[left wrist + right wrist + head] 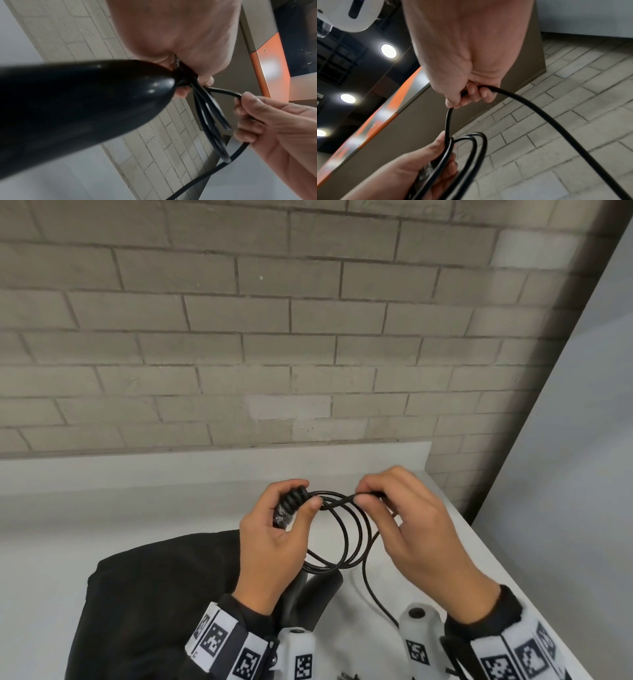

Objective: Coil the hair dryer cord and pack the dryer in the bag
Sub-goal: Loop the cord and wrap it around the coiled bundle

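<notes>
My left hand (304, 495) grips the ribbed cord end of the black hair dryer (320, 585) and pinches several loops of its black cord (346, 537) against it. The loops hang down between my hands. My right hand (364, 494) pinches the cord just right of the loops, and the free length trails down toward my right wrist. In the left wrist view the dryer handle (82, 102) fills the left side, with the cord loops (211, 121) beside my right hand (240, 105). In the right wrist view my right hand (467, 97) holds the cord (539, 115). The black bag (154, 594) lies on the table under my left forearm.
The white table (102, 508) meets a grey brick wall (274, 337) at the back, and its right edge (513, 587) runs diagonally near my right arm. A grey panel (582, 440) stands at the far right.
</notes>
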